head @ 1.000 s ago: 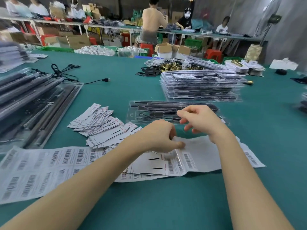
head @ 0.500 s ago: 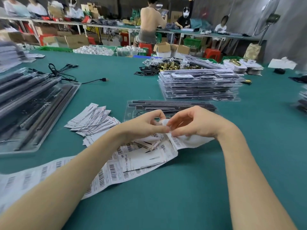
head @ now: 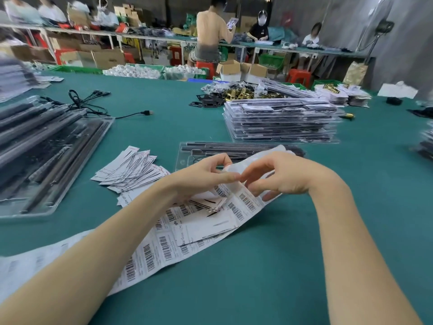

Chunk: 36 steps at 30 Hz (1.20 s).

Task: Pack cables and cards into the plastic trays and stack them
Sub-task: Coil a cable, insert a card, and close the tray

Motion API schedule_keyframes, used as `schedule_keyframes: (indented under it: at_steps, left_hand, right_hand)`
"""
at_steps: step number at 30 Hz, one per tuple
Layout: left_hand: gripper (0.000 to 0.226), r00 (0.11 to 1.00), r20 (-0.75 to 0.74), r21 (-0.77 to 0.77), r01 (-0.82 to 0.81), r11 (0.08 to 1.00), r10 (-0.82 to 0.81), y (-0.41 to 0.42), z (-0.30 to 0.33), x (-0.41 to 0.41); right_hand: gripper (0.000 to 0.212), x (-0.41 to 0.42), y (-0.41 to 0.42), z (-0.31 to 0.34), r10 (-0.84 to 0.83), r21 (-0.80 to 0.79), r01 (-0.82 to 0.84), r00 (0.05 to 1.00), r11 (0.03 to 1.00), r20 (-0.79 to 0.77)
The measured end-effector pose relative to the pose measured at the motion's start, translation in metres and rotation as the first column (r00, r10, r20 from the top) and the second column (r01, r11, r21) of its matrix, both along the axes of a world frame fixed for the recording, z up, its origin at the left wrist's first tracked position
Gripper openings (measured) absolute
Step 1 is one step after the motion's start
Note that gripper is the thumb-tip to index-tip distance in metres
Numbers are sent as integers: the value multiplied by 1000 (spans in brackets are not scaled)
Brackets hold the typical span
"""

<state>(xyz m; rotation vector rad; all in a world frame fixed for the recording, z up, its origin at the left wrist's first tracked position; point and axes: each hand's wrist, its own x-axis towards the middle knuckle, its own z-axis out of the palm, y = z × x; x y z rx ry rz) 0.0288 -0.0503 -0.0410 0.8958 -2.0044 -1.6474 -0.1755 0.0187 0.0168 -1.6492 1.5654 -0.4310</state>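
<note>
1. Grip state: the left hand (head: 206, 177) pinches the raised end of the barcode label sheet (head: 178, 233) between thumb and forefinger; the right hand (head: 281, 177) curls its fingers onto the same raised end, just beside the left grip. Both hands grasp the sheet.
2. Location: the sheet runs from the grips down toward the viewer and off to the left across the green tabletop (head: 257, 266). A fan of loose cards (head: 131, 170) lies left of the grips; an open plastic tray (head: 234, 151) holding dark cables lies just beyond them, and a stack of packed trays (head: 281, 123) sits further beyond.
3. Handling, as a judgement: the sheet is light, thin and limp — it sags where unsupported and is likely to tear or crease. Take hold at the edge or corner with a fingertip pinch.
4. Hidden or unclear: the fingertips overlap the paper, so it cannot be determined whether a label is being peeled or a card separated. The tray's near edge is covered by the hands — its card slot is not visible. Printed text is unreadable.
</note>
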Motion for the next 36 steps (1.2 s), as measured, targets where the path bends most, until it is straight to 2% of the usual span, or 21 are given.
schedule_keyframes:
  at_steps: [5, 11, 14, 18, 22, 27, 33, 36]
  left_hand:
    - [25, 1000, -29, 38, 11, 999, -10, -1, 1, 1]
    - [19, 997, -72, 135, -3, 991, 12, 0, 0, 3]
    - [22, 995, -69, 151, -55, 987, 66, 2, 2, 1]
    - [22, 996, -61, 170, -48, 984, 59, 3, 5, 0]
    - [33, 994, -51, 222, -84, 972, 98, 2, 6, -1]
    - [18, 982, -65, 321, -149, 935, 179, -1, 7, -7]
    - [19, 976, -31, 346, -193, 918, 217, -1, 6, -9]
    - [18, 979, -11, 308, -190, 932, 204, 3, 8, -13]
  right_hand:
    - [31, -6, 0, -6, -1, -22, 2, 999, 1000, 40]
    - [28, -4, -3, -9, -40, -51, 42, 999, 998, 30]
    - [20, -1, -4, -9, -45, -98, 46, 999, 994, 10]
    - [29, 1, -5, -10, -67, -159, 59, 997, 986, -42]
    - [31, -1, -4, -10, -74, -176, 59, 994, 983, -80]
    - [32, 0, -4, -6, -123, -248, 91, 986, 965, -116]
    - [30, 2, -2, -6, -123, -249, 101, 990, 963, -73]
    - [24, 0, -1, -5, -103, -248, 96, 995, 964, -16]
